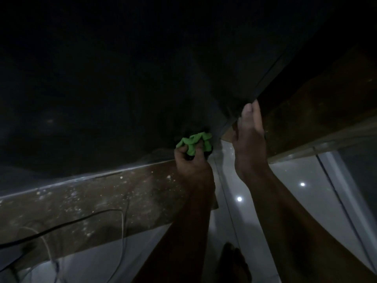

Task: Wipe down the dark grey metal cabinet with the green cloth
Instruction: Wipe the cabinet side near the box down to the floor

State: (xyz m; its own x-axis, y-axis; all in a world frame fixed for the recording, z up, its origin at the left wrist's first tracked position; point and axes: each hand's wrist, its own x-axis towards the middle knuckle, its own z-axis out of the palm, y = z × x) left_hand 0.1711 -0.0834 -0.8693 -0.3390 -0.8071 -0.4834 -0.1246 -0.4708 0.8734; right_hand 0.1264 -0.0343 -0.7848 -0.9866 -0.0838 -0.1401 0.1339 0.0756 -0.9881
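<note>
Gripping a bunched green cloth in curled fingers, the left hand is holding it against the lower part of the dark grey metal cabinet, just left of the cabinet's vertical corner at the centre of the frame. The right hand is resting on that corner edge with fingers straight, near the cloth but not touching it. A brown speckled ledge is running below the cabinet at lower left, a dark cable trailing across it. A bare foot is standing on the glossy white floor at bottom centre.
</note>
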